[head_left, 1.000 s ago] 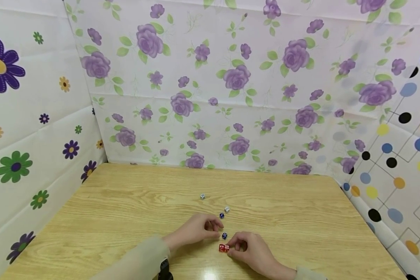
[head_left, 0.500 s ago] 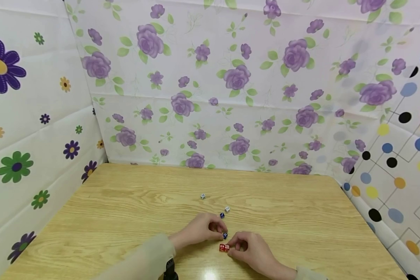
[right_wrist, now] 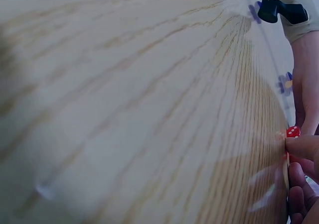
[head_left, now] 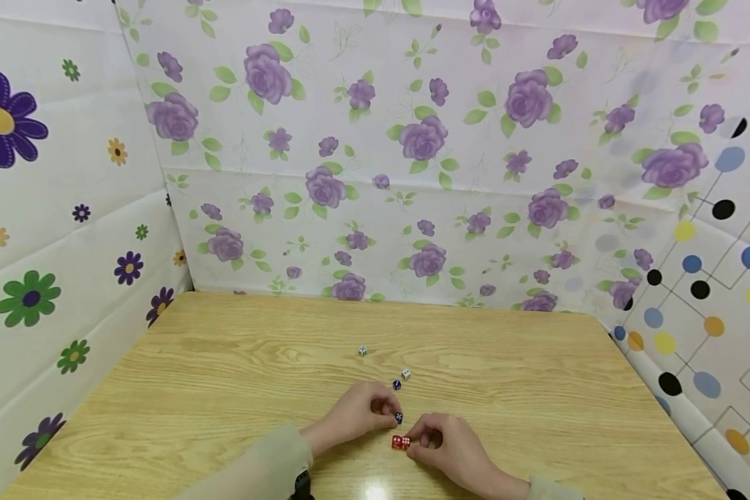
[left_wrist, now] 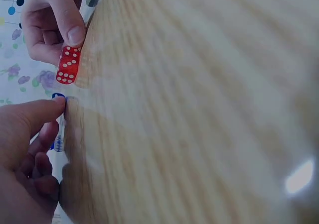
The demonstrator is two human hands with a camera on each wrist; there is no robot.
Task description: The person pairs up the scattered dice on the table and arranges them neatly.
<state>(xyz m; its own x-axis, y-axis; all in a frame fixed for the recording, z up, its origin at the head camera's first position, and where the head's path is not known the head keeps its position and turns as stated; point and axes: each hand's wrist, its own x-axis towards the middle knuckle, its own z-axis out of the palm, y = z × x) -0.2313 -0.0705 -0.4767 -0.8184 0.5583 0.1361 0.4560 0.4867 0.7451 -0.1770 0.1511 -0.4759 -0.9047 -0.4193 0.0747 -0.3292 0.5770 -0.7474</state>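
Observation:
Between thumb and fingertips, my left hand pinches a dark blue die with white pips. My right hand has its thumb and finger on the right one of two red dice, which sit side by side on the table. The left wrist view shows the red dice in line, the right thumb against the far one, and the blue die under the left thumb tip. In the right wrist view only one red die shows, beyond the right thumb.
Beyond the left fingertips lies another blue die, close to a white die. A second white die is farther back to the left. Patterned cloth walls off the wooden table at the back and both sides.
The left hand has moved in, taken the nearer blue die between its fingers and shifted it slightly left and back. The right hand and red dice have stayed in place.

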